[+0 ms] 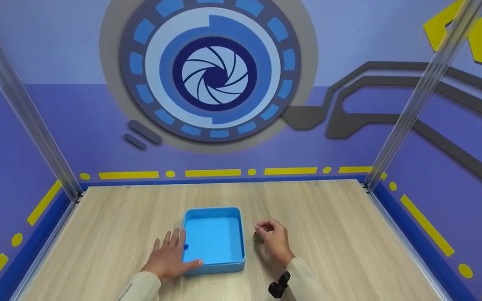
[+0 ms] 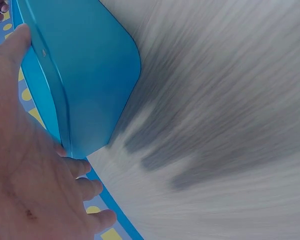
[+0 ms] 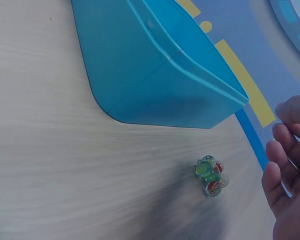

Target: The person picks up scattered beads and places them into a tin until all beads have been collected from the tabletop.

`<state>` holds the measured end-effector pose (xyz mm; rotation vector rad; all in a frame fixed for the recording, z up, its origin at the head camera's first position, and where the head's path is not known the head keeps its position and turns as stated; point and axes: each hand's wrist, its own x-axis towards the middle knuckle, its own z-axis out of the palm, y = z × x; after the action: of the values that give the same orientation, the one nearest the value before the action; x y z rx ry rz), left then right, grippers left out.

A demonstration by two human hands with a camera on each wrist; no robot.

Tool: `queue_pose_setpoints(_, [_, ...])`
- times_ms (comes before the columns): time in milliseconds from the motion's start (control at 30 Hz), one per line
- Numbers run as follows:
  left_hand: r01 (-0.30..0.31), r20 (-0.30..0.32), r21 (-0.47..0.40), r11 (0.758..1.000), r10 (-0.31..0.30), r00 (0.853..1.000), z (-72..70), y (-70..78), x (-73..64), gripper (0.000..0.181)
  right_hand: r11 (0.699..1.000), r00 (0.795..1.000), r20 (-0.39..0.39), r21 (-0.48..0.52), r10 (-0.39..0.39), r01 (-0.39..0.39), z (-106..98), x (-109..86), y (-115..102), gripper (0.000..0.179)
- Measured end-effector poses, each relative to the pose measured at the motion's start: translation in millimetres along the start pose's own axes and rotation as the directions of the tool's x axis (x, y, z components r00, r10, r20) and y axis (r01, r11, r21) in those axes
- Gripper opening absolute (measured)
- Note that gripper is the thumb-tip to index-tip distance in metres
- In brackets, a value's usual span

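A light blue square box (image 1: 214, 268) sits on the table with its open side up. My left hand (image 1: 168, 256) rests against its left side, fingers spread and thumb over the front rim. Inside by the left wall is a small dark blue ball (image 1: 186, 246). To the right of the box is my right hand (image 1: 275, 240), fingers bent, thumb and index fingertips close together; whether they pinch something I cannot tell. Several glass marbles (image 3: 210, 175), green, clear and red, cluster just beside those fingertips, between the hand and the box.
The wooden table (image 1: 329, 225) runs back to a purple patterned wall (image 1: 73, 125), with side walls left and right. Metal posts (image 1: 408, 100) stand at the back corners. A black device (image 1: 279, 285) is strapped at the right wrist.
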<state>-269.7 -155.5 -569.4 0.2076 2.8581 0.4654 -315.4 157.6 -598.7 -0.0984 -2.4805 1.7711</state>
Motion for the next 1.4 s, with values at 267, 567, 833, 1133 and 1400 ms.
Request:
queue_pose_setpoints(267, [0.003,-0.005,-0.007,1.0,-0.003,1.0,3.4,-1.8,2.0,0.114,0.999,0.999,-0.031,-0.029,-0.029,0.028,-2,1.1,6,0.007])
queue_pose_setpoints(567, [0.006,-0.002,0.0,1.0,-0.006,1.0,3.1,-2.1,2.6,0.114,0.999,0.999,-0.042,-0.044,0.0,-0.002,0,1.3,6,0.007])
queue_pose_setpoints(833, [0.008,-0.006,0.014,1.0,-0.008,1.0,3.3,-1.6,3.3,0.115,0.999,0.998,-0.047,-0.036,0.031,-0.033,-1,0.0,6,0.008])
queue_pose_setpoints(1133, [0.004,-0.005,0.005,1.0,-0.004,1.0,2.1,-1.1,2.5,0.115,0.999,0.999,-0.03,-0.041,0.011,-0.013,-4,-2.2,10,0.012])
queue_pose_setpoints(1400, [0.011,-0.004,0.001,1.0,-0.011,1.0,2.8,-0.4,1.8,0.114,0.999,1.0,-0.013,-0.044,-0.022,0.021,-7,-3.9,16,0.015])
